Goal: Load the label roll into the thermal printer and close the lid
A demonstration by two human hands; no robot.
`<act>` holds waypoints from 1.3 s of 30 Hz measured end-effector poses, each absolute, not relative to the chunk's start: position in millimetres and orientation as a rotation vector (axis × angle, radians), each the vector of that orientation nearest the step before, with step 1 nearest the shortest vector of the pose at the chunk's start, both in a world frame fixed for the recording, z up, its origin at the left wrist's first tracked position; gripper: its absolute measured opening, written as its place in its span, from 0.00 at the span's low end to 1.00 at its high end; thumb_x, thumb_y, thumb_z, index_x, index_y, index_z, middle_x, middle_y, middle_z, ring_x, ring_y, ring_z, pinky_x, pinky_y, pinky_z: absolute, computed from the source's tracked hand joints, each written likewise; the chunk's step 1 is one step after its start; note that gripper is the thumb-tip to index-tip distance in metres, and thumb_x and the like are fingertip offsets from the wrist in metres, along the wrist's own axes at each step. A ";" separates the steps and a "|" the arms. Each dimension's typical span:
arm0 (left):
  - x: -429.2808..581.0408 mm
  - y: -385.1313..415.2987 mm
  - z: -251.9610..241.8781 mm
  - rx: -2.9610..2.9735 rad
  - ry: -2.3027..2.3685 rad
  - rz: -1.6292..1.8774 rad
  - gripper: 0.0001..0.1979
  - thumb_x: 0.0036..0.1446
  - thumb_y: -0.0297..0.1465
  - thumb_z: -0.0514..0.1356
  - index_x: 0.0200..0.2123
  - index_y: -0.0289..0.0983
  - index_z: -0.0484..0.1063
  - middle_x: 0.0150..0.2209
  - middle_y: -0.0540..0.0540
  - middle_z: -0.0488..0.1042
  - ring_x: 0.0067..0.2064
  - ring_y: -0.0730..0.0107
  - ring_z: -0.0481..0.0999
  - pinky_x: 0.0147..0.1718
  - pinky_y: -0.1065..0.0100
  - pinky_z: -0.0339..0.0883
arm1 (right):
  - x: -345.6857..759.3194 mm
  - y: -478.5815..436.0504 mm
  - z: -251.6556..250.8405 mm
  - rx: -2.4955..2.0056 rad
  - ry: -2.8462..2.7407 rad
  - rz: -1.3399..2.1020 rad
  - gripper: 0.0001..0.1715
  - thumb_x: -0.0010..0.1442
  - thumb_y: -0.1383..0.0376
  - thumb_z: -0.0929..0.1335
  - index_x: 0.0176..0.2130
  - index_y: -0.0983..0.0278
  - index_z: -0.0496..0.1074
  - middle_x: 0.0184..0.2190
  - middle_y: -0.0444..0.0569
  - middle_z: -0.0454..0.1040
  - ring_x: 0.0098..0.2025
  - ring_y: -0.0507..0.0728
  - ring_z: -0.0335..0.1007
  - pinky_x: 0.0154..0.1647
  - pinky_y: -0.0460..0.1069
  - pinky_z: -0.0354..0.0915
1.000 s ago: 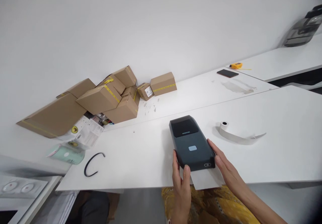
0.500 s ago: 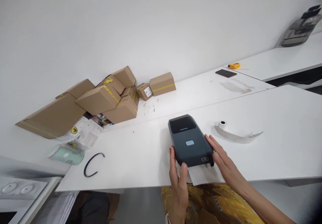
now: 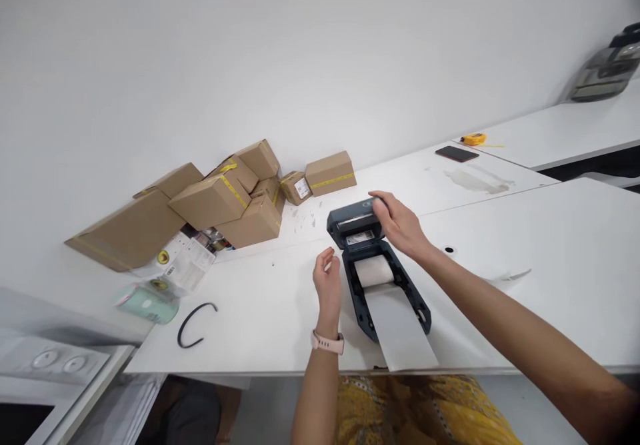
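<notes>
A dark label printer (image 3: 367, 298) lies on the white table (image 3: 550, 298) with its lid (image 3: 353, 222) swung up and back. Inside sits a white paper roll (image 3: 373, 270), and a strip of paper (image 3: 405, 332) runs out the front over the table edge. My right hand (image 3: 400, 225) grips the top edge of the raised lid. My left hand (image 3: 327, 285), with a pale watch on the wrist, hovers beside the printer's left side, fingers loosely curled and holding nothing.
Several cardboard boxes (image 3: 220, 198) are piled against the wall at the back left. A mint-green roll (image 3: 147, 302) and a black curved band (image 3: 193, 315) lie at the left. A phone (image 3: 456, 154) and yellow tape measure (image 3: 473, 139) lie far right. A small paper roll (image 3: 449, 250) peeks behind my right forearm.
The printer's lid was closed and is now flipped open, showing the roll. My right hand moved from the printer's side up to the lid; my left hand came off the front corner.
</notes>
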State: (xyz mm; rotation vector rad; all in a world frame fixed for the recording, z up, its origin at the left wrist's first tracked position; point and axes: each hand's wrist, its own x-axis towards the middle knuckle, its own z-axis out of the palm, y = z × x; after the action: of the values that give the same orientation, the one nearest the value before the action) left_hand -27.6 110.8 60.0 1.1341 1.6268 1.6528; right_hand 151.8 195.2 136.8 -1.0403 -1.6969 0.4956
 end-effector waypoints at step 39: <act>-15.1 114.5 33.7 1.401 1.924 1.236 0.27 0.66 0.35 0.53 0.66 0.39 0.56 0.50 0.39 0.81 0.53 0.55 0.79 0.55 0.57 0.64 | 129.5 195.3 54.8 -0.950 -2.905 0.086 0.32 0.44 0.69 0.74 0.51 0.70 0.74 0.48 0.65 0.75 0.50 0.71 0.73 0.54 0.60 0.60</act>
State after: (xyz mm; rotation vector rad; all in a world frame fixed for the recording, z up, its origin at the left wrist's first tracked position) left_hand -15.1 114.5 33.7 1.4011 1.9239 1.2358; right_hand 129.5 195.3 54.8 -0.9502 -2.9051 0.0864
